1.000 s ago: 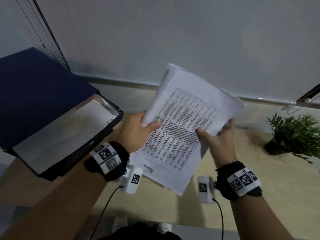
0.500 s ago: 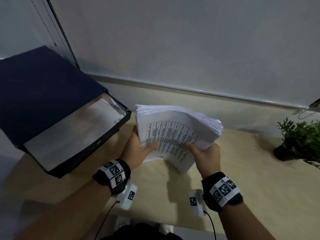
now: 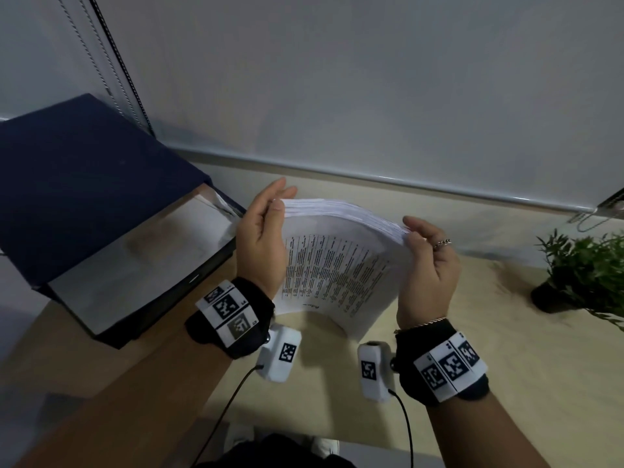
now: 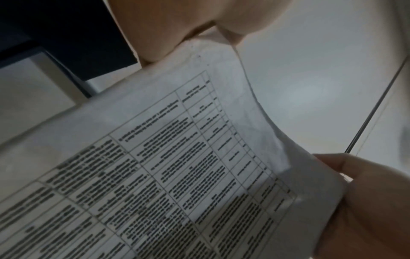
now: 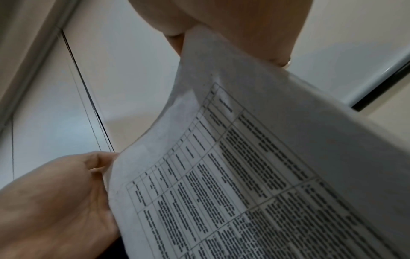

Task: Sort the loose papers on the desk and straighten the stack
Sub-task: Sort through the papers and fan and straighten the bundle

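A thick stack of printed papers (image 3: pixel 337 265) stands on its lower edge on the wooden desk (image 3: pixel 506 366), bowed toward me, with a table of text on the front sheet. My left hand (image 3: pixel 263 238) grips its left edge near the top, thumb in front and fingers behind. My right hand (image 3: pixel 429 275), wearing a ring, grips the right edge the same way. In the left wrist view the stack (image 4: pixel 177 166) fills the frame with my right hand (image 4: pixel 366 210) beyond it. The right wrist view shows the stack (image 5: pixel 266 175) and my left hand (image 5: pixel 55 201).
A dark blue file box (image 3: pixel 84 197) lies open at the left with sheets (image 3: pixel 135 265) inside, close to my left wrist. A small potted plant (image 3: pixel 587 268) stands at the right. A white blind and its cords (image 3: pixel 111 72) hang behind the desk.
The stack came down from a raised, tilted hold onto the desk on its lower edge. Both hands slid up from the sheet's face to the side edges near the top.
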